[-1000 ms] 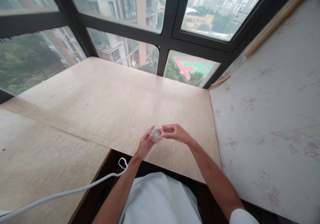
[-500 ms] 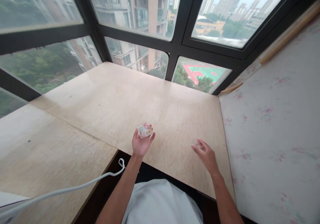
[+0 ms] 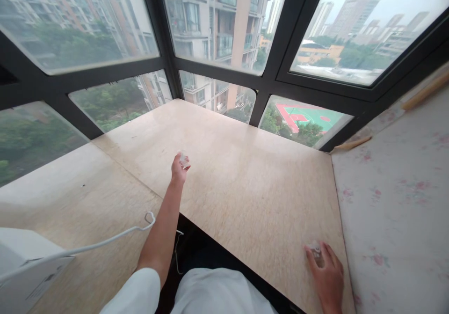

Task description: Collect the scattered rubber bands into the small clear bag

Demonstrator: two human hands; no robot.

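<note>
My left hand (image 3: 178, 171) is reached out over the middle-left of the table, fingers closed round a small clear plastic box (image 3: 184, 161). Fine detail inside the box is too small to make out. My right hand (image 3: 328, 273) is low at the right side of the table, near the papered wall. Its thumb and fingers curl round a clear plastic piece (image 3: 316, 252), possibly a lid, though its shape is partly hidden by the fingers. Whether that piece touches the tabletop, I cannot tell.
The pale wood-patterned table (image 3: 245, 178) runs to dark-framed windows (image 3: 217, 66). A white cable (image 3: 105, 244) crosses its left part above a white box (image 3: 31, 267). Flowered wallpaper (image 3: 396, 211) bounds the right side. A dark gap (image 3: 196, 244) lies at the near edge.
My left hand has moved away from my body and leftward, turning from palm-up to a closed grip on the box. My right hand has come nearer and further right. The view has shifted left.
</note>
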